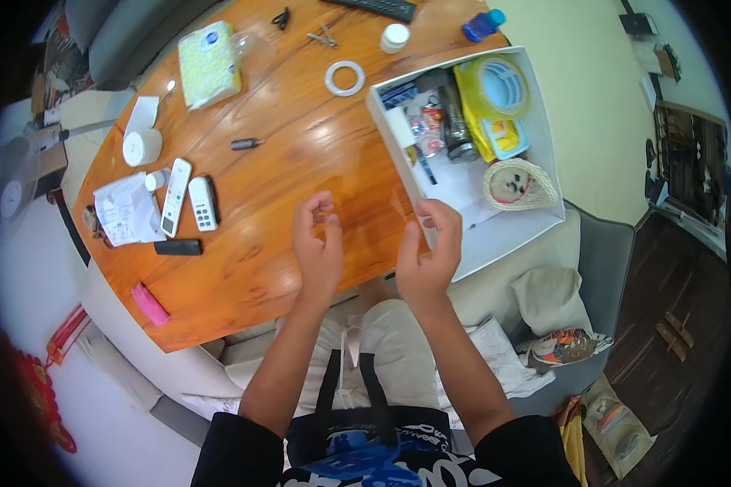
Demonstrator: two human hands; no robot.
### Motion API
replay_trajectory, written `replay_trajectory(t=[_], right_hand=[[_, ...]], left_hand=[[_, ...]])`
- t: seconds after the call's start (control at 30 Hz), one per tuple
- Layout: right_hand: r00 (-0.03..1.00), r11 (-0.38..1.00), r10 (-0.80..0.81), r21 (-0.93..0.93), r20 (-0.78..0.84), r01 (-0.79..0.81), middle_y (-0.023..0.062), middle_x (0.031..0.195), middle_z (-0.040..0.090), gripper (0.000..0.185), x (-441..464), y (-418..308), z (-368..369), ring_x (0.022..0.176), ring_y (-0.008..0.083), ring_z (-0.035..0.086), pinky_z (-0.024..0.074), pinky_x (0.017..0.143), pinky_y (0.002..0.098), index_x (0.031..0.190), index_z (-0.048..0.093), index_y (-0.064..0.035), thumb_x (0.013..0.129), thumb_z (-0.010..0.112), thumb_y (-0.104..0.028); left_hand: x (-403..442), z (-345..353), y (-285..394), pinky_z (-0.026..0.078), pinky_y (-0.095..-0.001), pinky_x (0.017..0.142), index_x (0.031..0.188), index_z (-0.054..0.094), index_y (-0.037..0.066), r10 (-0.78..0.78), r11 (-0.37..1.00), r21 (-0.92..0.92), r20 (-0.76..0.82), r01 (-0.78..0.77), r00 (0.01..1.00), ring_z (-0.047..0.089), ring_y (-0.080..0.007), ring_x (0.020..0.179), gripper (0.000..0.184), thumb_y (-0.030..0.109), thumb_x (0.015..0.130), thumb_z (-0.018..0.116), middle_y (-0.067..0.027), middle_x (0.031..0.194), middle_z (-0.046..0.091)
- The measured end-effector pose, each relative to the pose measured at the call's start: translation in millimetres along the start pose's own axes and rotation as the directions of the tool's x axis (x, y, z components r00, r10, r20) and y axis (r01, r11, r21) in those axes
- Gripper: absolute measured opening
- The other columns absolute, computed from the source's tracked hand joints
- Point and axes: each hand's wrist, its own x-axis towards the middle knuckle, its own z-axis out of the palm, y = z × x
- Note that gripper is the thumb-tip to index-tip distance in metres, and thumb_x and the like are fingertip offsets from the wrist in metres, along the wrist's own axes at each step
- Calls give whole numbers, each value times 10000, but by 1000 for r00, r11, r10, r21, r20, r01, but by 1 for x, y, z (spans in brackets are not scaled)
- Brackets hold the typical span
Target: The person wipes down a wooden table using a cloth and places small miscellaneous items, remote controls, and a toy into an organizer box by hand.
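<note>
Both my hands hover over the near edge of the wooden table, apart from each other. My left hand (317, 247) is empty, its fingers loosely curved and its thumb held away. My right hand (430, 256) is also empty and half curled, close to the near left corner of a white box (495, 235). Inside that box lie a roll of yellowish tape (477, 91), a dark tube-like item (456, 130), a yellow packet (471, 101), small plastic-wrapped items (427, 130) and a woven pouch with an animal face (516, 187).
On the wooden table (300, 154) are a tissue pack (209, 66), a white ring (344, 79), a white bottle (395, 38), a blue bottle (483, 26), a white remote (176, 197), a second remote (203, 203), crumpled paper (128, 209) and a pink item (150, 303).
</note>
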Motion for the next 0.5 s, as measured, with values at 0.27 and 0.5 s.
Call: replay_trajectory(t=[0.27, 0.5], right_hand=[[926, 999, -37, 16, 375, 33, 222, 1388, 507, 445, -52, -31, 102, 1276, 400, 483, 371, 1077, 459, 1333, 514, 20, 913, 598, -103], [790, 996, -64, -6, 610, 85, 230, 1504, 385, 519, -99, -86, 200, 1423, 407, 311, 210, 1169, 504, 1414, 449, 12, 961, 569, -211]], left_hand=[[-7, -94, -26, 370, -438, 1106, 1295, 550, 8, 134, 947, 283, 73, -149, 988, 482, -388, 1308, 421, 40, 879, 604, -204, 1357, 555], [-17, -225, -63, 317, -441, 1149, 1347, 508, 2, 122, 918, 384, -28, -102, 992, 408, -385, 1388, 482, 14, 873, 597, -205, 1465, 469]])
